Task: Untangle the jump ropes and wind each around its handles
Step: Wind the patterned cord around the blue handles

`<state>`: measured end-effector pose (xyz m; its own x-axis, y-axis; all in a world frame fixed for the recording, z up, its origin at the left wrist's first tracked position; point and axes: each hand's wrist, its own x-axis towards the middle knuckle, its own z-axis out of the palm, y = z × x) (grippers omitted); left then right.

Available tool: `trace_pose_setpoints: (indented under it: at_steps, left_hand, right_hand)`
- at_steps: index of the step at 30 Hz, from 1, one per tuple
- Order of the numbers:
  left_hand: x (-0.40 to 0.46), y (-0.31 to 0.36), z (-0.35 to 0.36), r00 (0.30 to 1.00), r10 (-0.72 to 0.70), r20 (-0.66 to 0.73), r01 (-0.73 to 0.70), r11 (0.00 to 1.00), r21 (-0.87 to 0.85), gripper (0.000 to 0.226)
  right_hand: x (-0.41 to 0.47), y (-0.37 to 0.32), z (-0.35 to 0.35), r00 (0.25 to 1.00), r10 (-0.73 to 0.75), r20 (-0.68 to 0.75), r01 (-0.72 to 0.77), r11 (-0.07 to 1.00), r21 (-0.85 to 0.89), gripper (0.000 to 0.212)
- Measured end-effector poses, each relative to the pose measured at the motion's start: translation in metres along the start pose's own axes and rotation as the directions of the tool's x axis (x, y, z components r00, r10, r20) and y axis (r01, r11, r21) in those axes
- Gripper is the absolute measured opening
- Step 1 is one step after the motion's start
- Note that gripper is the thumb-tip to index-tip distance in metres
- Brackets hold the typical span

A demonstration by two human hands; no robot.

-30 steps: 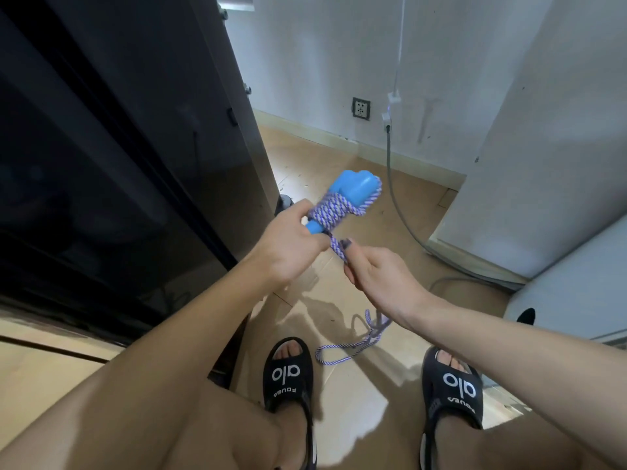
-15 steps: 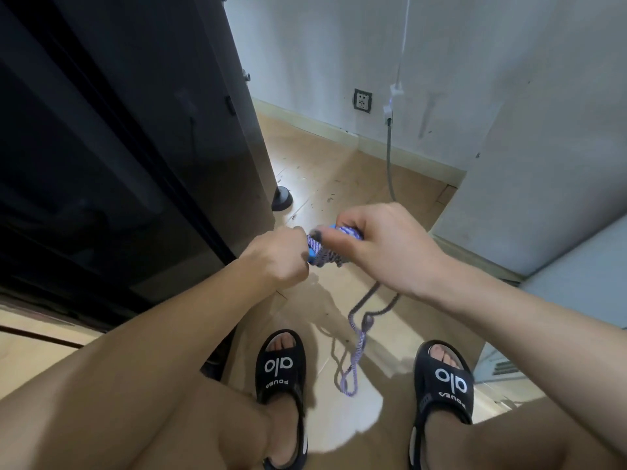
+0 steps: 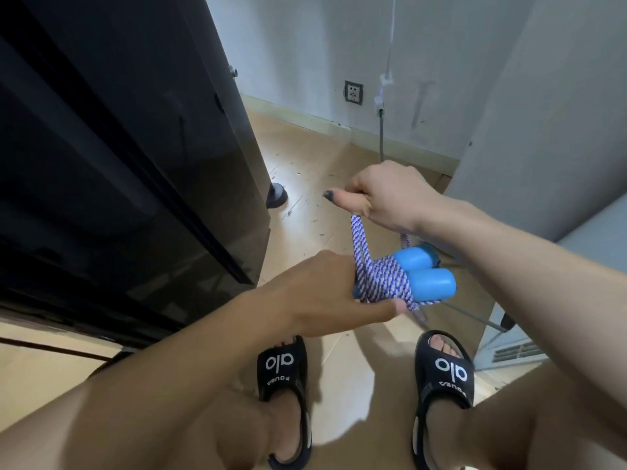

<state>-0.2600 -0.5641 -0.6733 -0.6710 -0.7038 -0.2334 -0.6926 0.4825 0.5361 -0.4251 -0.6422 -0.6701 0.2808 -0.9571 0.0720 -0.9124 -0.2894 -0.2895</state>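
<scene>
Watching through the head view, the only one I have, I see my left hand (image 3: 319, 293) gripping the near ends of the 2 blue handles (image 3: 424, 276), which lie side by side in the air above my feet. Their long axis runs roughly level, from lower left to upper right, with the free butt ends pointing right and a little away from me. The purple-and-white rope (image 3: 383, 281) is already coiled in several turns around the middle of the pair, just beside the left fingers.

My right hand (image 3: 383, 195) sits above and slightly beyond the bundle, clenched around the rope's working strand, which climbs steeply from the coil up into the fist, taut. A short tail hangs just below the wraps; I cannot tell whether it is the rope's end.

Since the strand leaves the coil nearly square to the handles' axis, I judge the next lap should pass over the far side and come back under, staying close to the last turn. The right hand is nearer to that path; the left need only hold firm.
</scene>
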Motion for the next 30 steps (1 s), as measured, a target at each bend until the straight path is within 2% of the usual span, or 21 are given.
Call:
trace_pose_setpoints:
  at_steps: [2, 5, 9, 11, 13, 16, 20, 22, 25, 28, 30]
  left_hand:
    - [-0.001, -0.003, -0.002, 0.999, -0.009, 0.044, 0.011, 0.998, -0.056, 0.034]
    - [0.003, -0.011, -0.002, 0.994, -0.057, 0.088, 0.061, 0.998, -0.034, 0.024]
    - [0.009, -0.025, -0.003, 0.988, -0.119, 0.099, 0.114, 0.992, 0.056, 0.022]
    - [0.012, -0.026, -0.005, 0.990, -0.088, 0.109, 0.077, 0.992, 0.103, 0.026]
    - [0.011, -0.019, -0.006, 0.991, -0.039, 0.125, 0.022, 0.991, 0.128, 0.034]
    - [0.005, -0.004, -0.005, 0.991, 0.038, 0.125, -0.048, 0.996, 0.081, 0.038]
    - [-0.005, 0.006, -0.011, 0.998, 0.001, 0.067, 0.004, 0.997, -0.071, 0.037]
    - [-0.009, 0.006, -0.015, 1.000, -0.027, 0.001, 0.027, 0.997, -0.074, 0.033]
    - [-0.017, 0.007, -0.020, 0.989, -0.094, -0.111, 0.084, 0.993, -0.089, 0.031]
    - [-0.023, 0.004, -0.022, 0.959, -0.222, -0.179, 0.163, 0.942, -0.292, 0.038]
    - [-0.023, -0.004, -0.027, 0.940, -0.289, -0.183, 0.193, 0.889, -0.415, 0.037]
  right_hand:
    - [-0.001, 0.000, -0.005, 0.999, 0.009, -0.050, -0.007, 0.999, 0.039, 0.060]
    - [-0.004, 0.000, -0.008, 0.991, 0.005, -0.137, 0.004, 0.997, 0.071, 0.060]
    - [-0.010, -0.008, -0.011, 0.962, -0.016, -0.274, 0.051, 0.992, 0.119, 0.058]
    - [-0.010, -0.017, -0.014, 0.938, -0.063, -0.340, 0.093, 0.993, 0.071, 0.057]
    - [-0.008, -0.020, -0.014, 0.936, -0.080, -0.343, 0.097, 0.995, 0.034, 0.059]
    - [-0.002, -0.015, -0.006, 0.971, -0.039, -0.237, 0.041, 0.999, 0.005, 0.061]
    - [-0.001, -0.004, 0.002, 0.998, 0.043, -0.044, -0.042, 0.999, 0.025, 0.061]
    - [0.000, 0.002, 0.007, 0.997, 0.054, 0.058, -0.060, 0.994, 0.096, 0.063]
    - [-0.001, 0.005, 0.027, 0.948, 0.122, 0.294, -0.219, 0.920, 0.325, 0.062]
    - [-0.015, 0.013, 0.033, 0.883, 0.205, 0.423, -0.378, 0.844, 0.380, 0.048]
    - [-0.027, 0.016, 0.033, 0.875, 0.218, 0.432, -0.409, 0.812, 0.417, 0.043]
